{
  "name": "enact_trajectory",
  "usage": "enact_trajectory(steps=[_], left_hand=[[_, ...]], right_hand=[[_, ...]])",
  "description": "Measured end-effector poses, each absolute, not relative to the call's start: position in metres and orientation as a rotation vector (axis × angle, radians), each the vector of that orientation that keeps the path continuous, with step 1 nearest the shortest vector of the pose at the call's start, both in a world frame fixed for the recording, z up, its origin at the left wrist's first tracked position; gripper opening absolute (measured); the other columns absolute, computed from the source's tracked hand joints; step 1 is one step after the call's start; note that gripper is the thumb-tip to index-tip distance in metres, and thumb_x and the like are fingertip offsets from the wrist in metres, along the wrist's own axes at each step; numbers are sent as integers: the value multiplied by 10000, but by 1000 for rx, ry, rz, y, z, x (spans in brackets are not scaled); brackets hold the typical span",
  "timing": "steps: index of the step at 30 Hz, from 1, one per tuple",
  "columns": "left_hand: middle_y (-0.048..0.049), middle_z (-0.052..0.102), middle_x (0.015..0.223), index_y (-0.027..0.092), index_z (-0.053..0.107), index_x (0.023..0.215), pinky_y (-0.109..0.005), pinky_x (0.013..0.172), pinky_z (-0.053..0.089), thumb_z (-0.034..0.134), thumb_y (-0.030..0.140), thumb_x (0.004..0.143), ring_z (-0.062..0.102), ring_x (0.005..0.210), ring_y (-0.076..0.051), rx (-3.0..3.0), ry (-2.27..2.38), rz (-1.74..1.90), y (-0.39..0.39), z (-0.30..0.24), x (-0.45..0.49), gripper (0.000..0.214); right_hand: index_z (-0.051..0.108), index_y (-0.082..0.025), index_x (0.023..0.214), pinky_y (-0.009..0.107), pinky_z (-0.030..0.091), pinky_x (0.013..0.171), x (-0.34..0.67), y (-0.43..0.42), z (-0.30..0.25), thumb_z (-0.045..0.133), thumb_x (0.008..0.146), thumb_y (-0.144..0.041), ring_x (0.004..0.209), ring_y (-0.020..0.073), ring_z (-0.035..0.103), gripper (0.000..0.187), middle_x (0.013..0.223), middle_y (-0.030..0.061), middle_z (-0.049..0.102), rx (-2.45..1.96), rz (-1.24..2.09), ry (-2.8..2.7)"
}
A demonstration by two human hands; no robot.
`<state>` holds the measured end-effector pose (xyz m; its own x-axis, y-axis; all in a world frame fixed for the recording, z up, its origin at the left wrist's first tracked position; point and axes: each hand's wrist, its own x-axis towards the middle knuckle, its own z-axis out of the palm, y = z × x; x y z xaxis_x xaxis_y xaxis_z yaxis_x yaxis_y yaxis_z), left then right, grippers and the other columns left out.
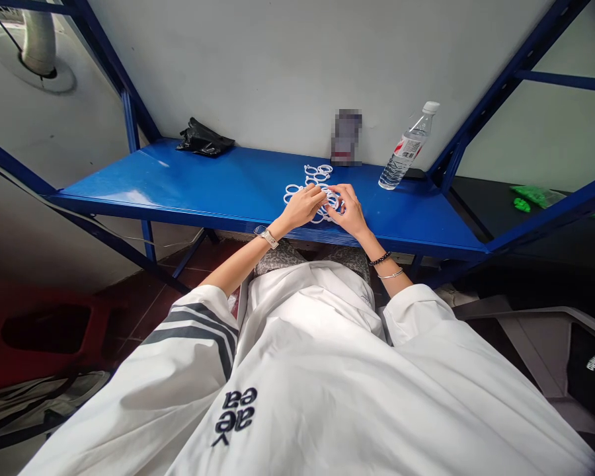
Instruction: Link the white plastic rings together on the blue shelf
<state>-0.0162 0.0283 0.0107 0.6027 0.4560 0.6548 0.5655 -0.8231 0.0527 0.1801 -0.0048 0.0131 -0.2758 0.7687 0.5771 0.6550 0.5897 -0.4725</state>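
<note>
Several white plastic rings (311, 171), each looking like a curtain ring with a small eyelet, lie in a loose cluster on the blue table (258, 188). Over the middle of this cluster, my left hand (302, 206) is closed, its fingertips pinched together at the rings. My right hand (350, 210) curves its thumb and fingers around a white ring (332, 201), facing the left fingertips. The two hands almost meet. Fingers and overlapping rings hide the exact point of contact.
A crumpled black plastic bag (205, 137) lies at the back left. Behind the rings, a blurred-out upright object (346, 137) leans at the wall. A water bottle (405, 149) stands to the right, with a dark flat item (415, 174) beside it. Blue metal posts (131, 122) frame the table.
</note>
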Motion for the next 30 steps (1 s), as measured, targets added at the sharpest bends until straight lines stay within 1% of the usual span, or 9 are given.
enact_trajectory(steps=[3,6,11,14,17,20,23,27,30], left_hand=[[-127,622,907,200,603,961,-390,781,469,249,314,1095,574,888,-270,-2672,-864,-1019,28,10,-16,395],[-135,639,930,193,603,986,-391,786,473,251,336,1100,578,895,-274,-2672,-874,-1014,28,11,-16,397],[-146,651,971,185,604,1030,-387,796,470,251,367,1105,591,933,-284,-2675,-896,-1018,30,9,-16,403],[-149,657,1011,184,596,1094,-377,790,461,249,352,1107,596,955,-285,-2686,-905,-1023,31,8,-16,385],[-155,663,1039,173,582,1123,-364,763,452,237,331,1109,591,947,-282,-2675,-894,-1015,32,7,-16,380],[-156,668,1024,157,580,1116,-357,748,448,228,311,1110,584,938,-280,-2648,-869,-998,32,7,-16,384],[-146,672,1014,158,585,1111,-356,772,457,232,294,1109,586,939,-274,-2625,-847,-1014,32,7,-15,379],[-153,678,1030,153,591,1133,-363,791,467,240,312,1112,590,947,-275,-2620,-844,-1053,33,6,-15,387],[-165,678,1051,145,588,1177,-364,794,471,243,333,1114,595,966,-280,-2622,-853,-1080,35,4,-15,398]], right_hand=[[613,-269,1350,418,575,843,180,-2,11,553,964,-550,940,279,654,481,1209,117,663,-1094,197,-2019],[630,-271,1328,418,569,850,180,0,9,541,969,-612,895,270,651,503,1133,108,695,-1085,198,-1996],[648,-256,1282,394,552,800,181,1,8,517,954,-713,799,246,637,578,1065,100,706,-1092,153,-1985],[651,-270,1249,376,536,753,181,2,8,509,949,-737,744,230,619,573,1013,81,707,-1106,112,-1997],[650,-252,1227,358,519,701,182,4,5,517,942,-747,706,219,604,586,971,80,703,-1077,75,-1999],[642,-228,1232,359,522,687,182,6,3,526,946,-732,688,214,598,591,978,91,700,-1040,65,-2006],[623,-234,1262,373,537,707,183,7,2,533,954,-709,701,217,607,574,1028,97,700,-1028,65,-2020],[609,-244,1281,377,545,705,183,8,2,537,958,-698,683,213,606,562,1052,97,702,-1022,87,-2022],[618,-244,1265,376,544,696,182,8,1,535,950,-717,672,212,603,574,1024,95,709,-1021,93,-2016]])
